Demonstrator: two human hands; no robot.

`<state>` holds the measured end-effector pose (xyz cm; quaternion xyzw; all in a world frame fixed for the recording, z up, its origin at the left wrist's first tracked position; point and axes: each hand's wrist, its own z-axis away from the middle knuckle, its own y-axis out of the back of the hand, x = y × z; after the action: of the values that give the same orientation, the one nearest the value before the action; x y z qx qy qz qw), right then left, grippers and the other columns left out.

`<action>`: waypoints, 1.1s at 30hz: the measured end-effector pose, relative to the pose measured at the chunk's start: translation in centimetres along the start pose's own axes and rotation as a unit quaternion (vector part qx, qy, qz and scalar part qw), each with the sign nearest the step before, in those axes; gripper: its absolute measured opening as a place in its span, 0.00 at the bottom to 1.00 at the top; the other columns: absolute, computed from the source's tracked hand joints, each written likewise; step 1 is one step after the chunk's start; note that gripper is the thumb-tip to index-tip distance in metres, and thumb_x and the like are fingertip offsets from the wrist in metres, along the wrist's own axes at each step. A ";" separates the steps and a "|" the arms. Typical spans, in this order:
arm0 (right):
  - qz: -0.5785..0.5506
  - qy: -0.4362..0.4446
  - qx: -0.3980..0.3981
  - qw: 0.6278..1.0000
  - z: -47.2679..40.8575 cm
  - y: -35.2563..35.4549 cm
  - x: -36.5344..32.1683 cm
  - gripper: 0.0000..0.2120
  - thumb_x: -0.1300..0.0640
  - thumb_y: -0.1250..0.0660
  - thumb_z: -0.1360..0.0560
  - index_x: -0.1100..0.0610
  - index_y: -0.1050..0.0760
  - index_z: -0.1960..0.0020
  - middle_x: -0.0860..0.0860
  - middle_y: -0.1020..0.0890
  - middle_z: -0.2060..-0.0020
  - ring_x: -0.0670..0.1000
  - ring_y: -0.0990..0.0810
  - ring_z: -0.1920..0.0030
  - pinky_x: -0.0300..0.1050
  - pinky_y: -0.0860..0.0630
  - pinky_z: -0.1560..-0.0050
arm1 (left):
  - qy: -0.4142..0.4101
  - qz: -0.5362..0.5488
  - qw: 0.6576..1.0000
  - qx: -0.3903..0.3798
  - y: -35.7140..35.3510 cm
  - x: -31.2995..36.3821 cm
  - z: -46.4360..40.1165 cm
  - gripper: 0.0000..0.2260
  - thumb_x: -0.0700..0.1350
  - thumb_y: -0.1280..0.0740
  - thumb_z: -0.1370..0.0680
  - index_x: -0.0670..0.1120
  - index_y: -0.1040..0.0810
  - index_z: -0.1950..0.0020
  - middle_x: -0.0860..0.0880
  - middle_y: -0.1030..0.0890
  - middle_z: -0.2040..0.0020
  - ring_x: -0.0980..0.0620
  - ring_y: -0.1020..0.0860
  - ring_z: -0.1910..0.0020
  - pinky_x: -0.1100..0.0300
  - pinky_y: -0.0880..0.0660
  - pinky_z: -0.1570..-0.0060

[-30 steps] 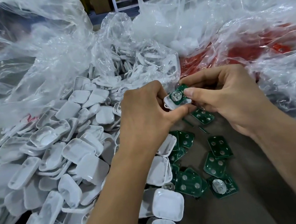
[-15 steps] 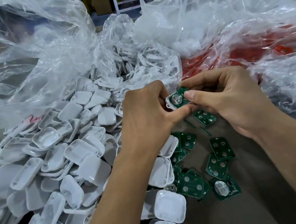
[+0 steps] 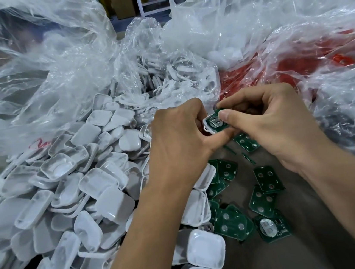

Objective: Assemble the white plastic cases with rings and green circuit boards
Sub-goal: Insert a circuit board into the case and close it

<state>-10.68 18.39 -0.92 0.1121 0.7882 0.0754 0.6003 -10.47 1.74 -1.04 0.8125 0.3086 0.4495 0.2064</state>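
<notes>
A small white plastic case (image 3: pixel 207 128) with a green circuit board (image 3: pixel 215 122) seated in it sits between both hands at the centre. My left hand (image 3: pixel 179 138) grips the case from the left, thumb under its lower edge. My right hand (image 3: pixel 267 120) pinches the board, thumb on its top face, forefinger curled over the far edge. A heap of white cases (image 3: pixel 71 193) fills the left. Several loose green boards (image 3: pixel 266 181) lie on the grey table below my hands.
Crumpled clear plastic bags (image 3: pixel 49 61) rise behind and to the right, one over something red (image 3: pixel 298 66). More white rings or frames (image 3: pixel 164 77) lie in an open bag at the back. Two white cases (image 3: pixel 206 252) sit near the bottom centre.
The hands have stayed together on the case and board. My right thumb has slid further over the board and the piece has tilted slightly.
</notes>
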 end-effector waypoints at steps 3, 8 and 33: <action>0.002 -0.004 0.007 1.000 0.1 -0.1 0.0 0.05 0.59 0.21 0.27 0.50 0.13 0.53 0.46 0.12 0.64 0.46 0.13 0.63 0.37 0.19 0.63 | -0.013 0.002 1.000 0.005 0.0 0.0 0.0 0.20 0.60 0.19 0.34 0.45 0.22 0.64 0.52 0.23 0.72 0.48 0.23 0.72 0.47 0.25 0.70; 0.018 0.000 0.026 1.000 0.2 -0.2 -0.1 0.05 0.58 0.21 0.27 0.49 0.13 0.54 0.45 0.13 0.65 0.44 0.14 0.65 0.34 0.22 0.65 | -0.010 0.006 1.000 0.010 -0.1 -0.1 0.0 0.19 0.57 0.18 0.34 0.45 0.22 0.63 0.52 0.23 0.72 0.49 0.22 0.72 0.47 0.25 0.71; -0.148 -0.145 -0.034 0.978 -0.3 1.3 -0.5 0.04 0.64 0.21 0.28 0.60 0.16 0.59 0.55 0.19 0.71 0.46 0.26 0.74 0.35 0.31 0.78 | 0.037 0.158 0.987 0.000 -0.6 -0.2 0.1 0.15 0.52 0.15 0.34 0.49 0.18 0.57 0.52 0.17 0.65 0.49 0.18 0.68 0.49 0.20 0.69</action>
<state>-10.78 19.49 -0.09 -0.0162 0.6975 -0.0046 0.7164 -10.67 2.02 -1.63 0.8336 0.1840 0.5064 0.1218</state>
